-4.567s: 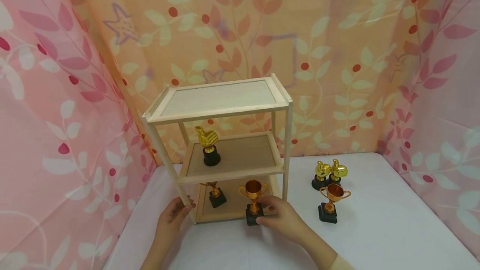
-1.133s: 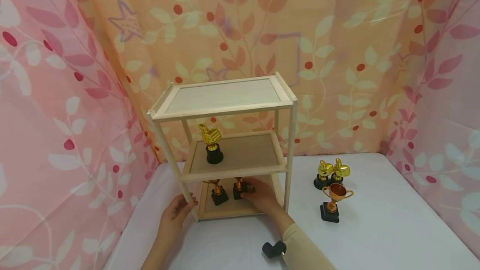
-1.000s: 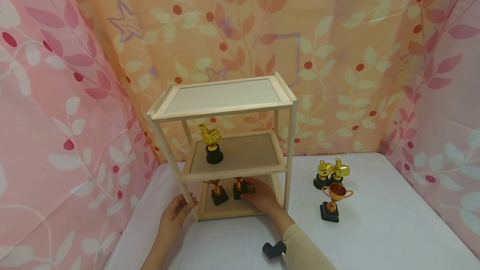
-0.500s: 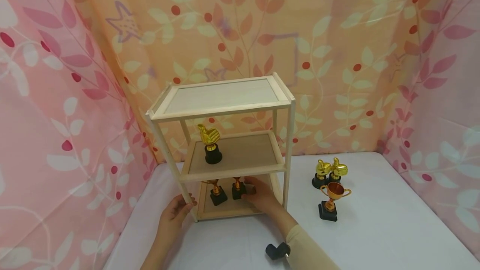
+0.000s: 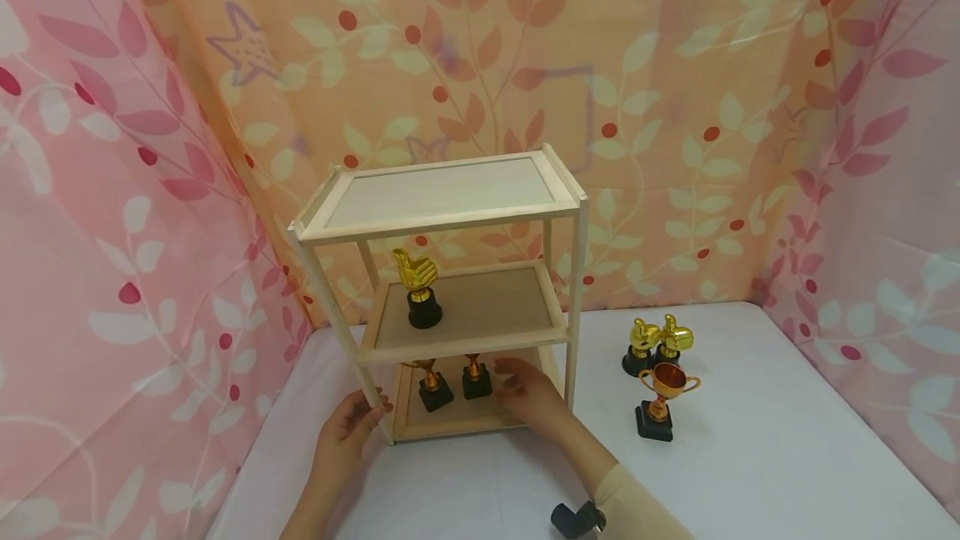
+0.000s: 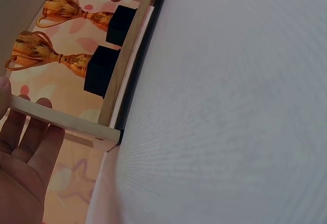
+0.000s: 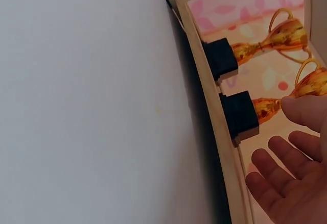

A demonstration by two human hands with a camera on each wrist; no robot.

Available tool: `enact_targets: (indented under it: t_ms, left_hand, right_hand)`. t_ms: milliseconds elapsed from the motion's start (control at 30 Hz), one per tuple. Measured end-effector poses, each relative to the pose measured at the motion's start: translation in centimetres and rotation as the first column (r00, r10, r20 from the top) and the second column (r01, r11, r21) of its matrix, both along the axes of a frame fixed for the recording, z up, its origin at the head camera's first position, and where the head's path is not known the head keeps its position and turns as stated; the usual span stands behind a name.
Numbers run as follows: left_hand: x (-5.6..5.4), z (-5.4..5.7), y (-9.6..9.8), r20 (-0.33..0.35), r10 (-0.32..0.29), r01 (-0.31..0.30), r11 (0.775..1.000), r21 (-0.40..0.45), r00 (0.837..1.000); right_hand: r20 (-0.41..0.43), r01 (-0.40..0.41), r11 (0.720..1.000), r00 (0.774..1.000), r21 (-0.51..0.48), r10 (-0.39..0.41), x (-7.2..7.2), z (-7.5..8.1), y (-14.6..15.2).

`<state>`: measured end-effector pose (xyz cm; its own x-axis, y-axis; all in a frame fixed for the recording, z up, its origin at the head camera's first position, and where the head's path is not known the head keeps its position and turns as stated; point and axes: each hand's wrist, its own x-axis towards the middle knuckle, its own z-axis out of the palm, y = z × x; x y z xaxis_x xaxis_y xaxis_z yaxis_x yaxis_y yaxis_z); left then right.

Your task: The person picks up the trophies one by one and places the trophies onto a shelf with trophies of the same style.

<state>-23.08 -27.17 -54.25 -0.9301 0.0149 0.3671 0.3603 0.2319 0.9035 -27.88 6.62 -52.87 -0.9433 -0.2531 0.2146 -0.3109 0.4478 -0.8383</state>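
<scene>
In the head view my left hand (image 5: 348, 427) grips the front left leg (image 5: 371, 394) of a three-tier wooden shelf (image 5: 465, 348), its thumb and fingers on either side. Two bronze-coloured trophy cups on black bases stand on the bottom tier: the left trophy cup (image 5: 435, 394) and the right trophy cup (image 5: 476, 382), their tops hidden by the middle tier. Just right of the right cup is my right hand (image 5: 534, 400), holding nothing; the right wrist view shows its fingers (image 7: 271, 170) spread apart beside that cup's base (image 7: 240, 116). A gold thumbs-up trophy (image 5: 420, 294) stands on the middle tier's left.
On the white table (image 5: 750, 457) right of the shelf stand a third trophy cup (image 5: 660, 402) and two thumbs-up trophies (image 5: 652, 344) close together. Patterned curtains (image 5: 480, 65) enclose the back and sides. A black device (image 5: 577, 519) sits at the right wrist.
Seconds ago my right hand held the right cup before the shelf, then stood it on the bottom tier. It has since let go and drawn back rightward. The left hand keeps its grip.
</scene>
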Motion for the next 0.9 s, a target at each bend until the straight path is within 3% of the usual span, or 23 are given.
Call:
enact_targets:
  t_ms: [333,533,733,900]
  left_hand:
    - [-0.2,0.2,-0.2,-0.02,-0.006,0.006,1.0,0.005,1.0]
    - [-0.2,0.0,-0.1,-0.021,-0.019,0.019,1.0,0.007,1.0]
    - [-0.1,-0.2,-0.2,-0.027,-0.002,0.002,1.0,-0.004,1.0]
    - [-0.3,-0.3,-0.3,-0.057,-0.037,0.038,0.999,0.006,0.998]
  right_hand:
    - [-0.089,-0.044,0.999,0.995,-0.015,0.042,2.8,1.4,1.7]
    - [-0.09,-0.049,0.999,0.995,-0.006,0.048,4.5,2.2,2.9]
    - [-0.09,-0.122,0.993,0.988,-0.001,0.122,6.1,3.3,3.9]
    - [-0.1,-0.155,0.988,0.983,-0.003,0.154,7.5,4.4,5.0]
